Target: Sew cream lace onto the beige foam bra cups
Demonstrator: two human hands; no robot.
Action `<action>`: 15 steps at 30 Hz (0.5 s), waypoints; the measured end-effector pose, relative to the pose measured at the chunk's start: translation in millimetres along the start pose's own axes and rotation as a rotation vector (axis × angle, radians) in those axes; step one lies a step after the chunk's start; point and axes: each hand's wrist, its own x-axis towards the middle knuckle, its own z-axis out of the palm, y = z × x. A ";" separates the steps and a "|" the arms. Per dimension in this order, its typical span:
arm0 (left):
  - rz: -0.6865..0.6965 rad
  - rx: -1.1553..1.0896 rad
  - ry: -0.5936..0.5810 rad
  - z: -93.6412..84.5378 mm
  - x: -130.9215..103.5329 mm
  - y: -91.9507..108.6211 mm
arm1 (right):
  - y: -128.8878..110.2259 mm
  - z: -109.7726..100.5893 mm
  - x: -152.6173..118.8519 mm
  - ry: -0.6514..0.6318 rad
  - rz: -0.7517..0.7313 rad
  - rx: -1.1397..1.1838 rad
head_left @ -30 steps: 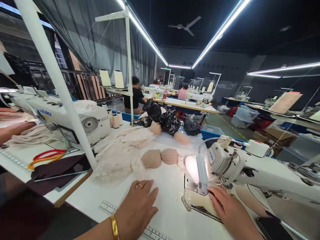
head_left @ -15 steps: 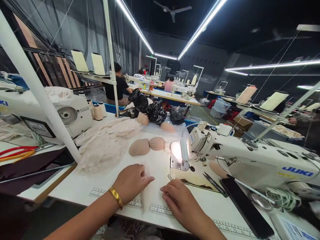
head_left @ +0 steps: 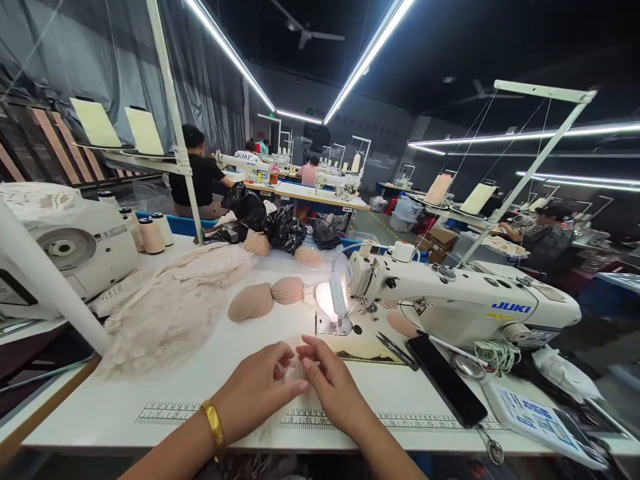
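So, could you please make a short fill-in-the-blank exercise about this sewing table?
1. The left hand wears a gold ____ on its wrist.
2. The sewing machine on the right carries the brand name ____.
3. The two beige cups lie to the ____ of the machine's lamp.
4. A dark phone lies ____ on the table.

Missing words: bracelet; JUKI; left; flat

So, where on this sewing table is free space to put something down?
Bare tabletop lies between the lace pile and the left hand. A smaller patch is between the right hand and the phone. Right of the phone is crowded.
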 end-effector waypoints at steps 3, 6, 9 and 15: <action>0.062 0.181 0.051 11.3 7.3 2.4 | 7.7 3.6 0.4 0.054 -0.017 0.122; 0.071 0.002 0.015 6.9 8.9 5.0 | 14.7 -3.5 -2.3 0.183 -0.020 0.216; 0.033 -0.521 -0.028 -4.0 2.3 7.0 | 12.6 -11.4 -6.1 0.163 -0.005 0.378; -0.189 -1.188 -0.147 -7.7 -10.6 3.3 | -11.9 -10.9 -10.8 0.018 0.079 0.584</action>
